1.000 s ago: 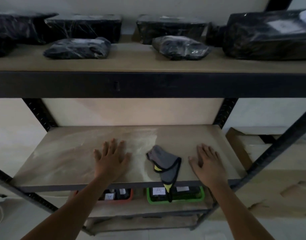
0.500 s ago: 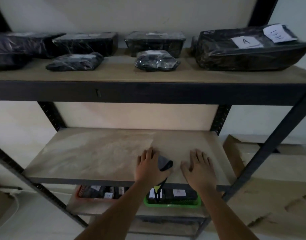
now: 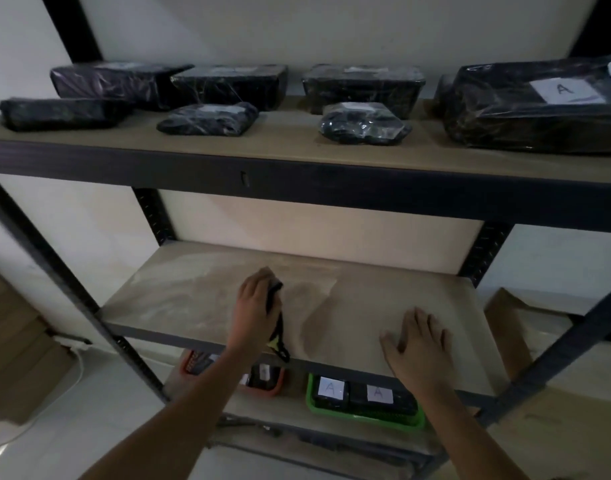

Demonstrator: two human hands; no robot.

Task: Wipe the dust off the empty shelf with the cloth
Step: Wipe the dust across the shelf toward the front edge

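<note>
In the head view, the left hand [image 3: 254,303] lies on the middle shelf [image 3: 179,299], a little left of its centre. Its fingers are curled down over the dark cloth [image 3: 275,299] and press it against the board. Only the right edge of the cloth shows beside the hand, and 1 thin black strap with a yellow tip [image 3: 280,341] runs from under the hand toward the front edge of the shelf and hangs a little over it.

The right hand [image 3: 418,344] is flat on the same shelf, near the front right part, well apart from the cloth. Its fingers are spread and straight, and it holds nothing.

The board under the left hand has pale, cloudy dust marks, mostly on the left half; the right half looks more even and darker.

On the upper shelf [image 3: 297,140] stand several black wrapped packages [image 3: 207,119], and the big one at the right carries a white label with the letter A [image 3: 562,90].

Below the middle shelf there is a green tray [image 3: 366,415] with 2 labelled boxes, and a red tray [image 3: 262,391] left of it, partly hidden by the left forearm.
</note>
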